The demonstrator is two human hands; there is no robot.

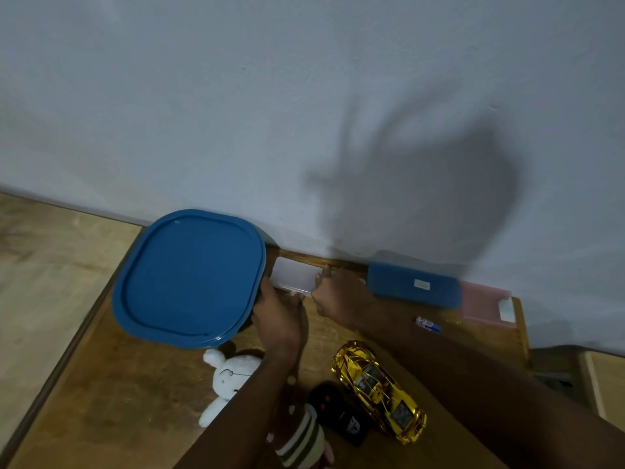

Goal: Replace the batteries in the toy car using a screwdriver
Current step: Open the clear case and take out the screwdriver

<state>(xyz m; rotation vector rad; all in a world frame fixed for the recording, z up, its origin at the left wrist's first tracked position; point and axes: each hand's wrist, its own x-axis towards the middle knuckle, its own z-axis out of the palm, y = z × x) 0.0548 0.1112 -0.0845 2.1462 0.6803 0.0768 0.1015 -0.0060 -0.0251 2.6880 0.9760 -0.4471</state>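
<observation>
Closest to me is a striped soft toy (302,438) at 6 o'clock, tucked under my left forearm. Going left to right from there: a big blue lidded tub (189,279) sits at 9 o'clock of the hands, with a white bunny plush (230,374) lying at the tub's 5 o'clock. My left hand (280,316) grips the near-left edge of a small frosted box (293,278), and my right hand (334,296) pinches its right end; so both are on the box and neither is on the car. I can't tell what's inside; my guess is the screwdriver, since none is lying out.

The black remote (338,411) and the gold toy car (378,390) sit side by side at 5 o'clock of the hands; the car is on its wheels and untouched. I reckon it's light, and that chrome finish looks slippery, with thin trim that could snap; I'd take it across the flanks between the wheels, not by the nose or tail, then roll it belly-up.

At 3 o'clock there's a blue pencil case (414,286); below that, what looks like a battery pack (427,324); a pink box (487,301) is furthest right.
</observation>
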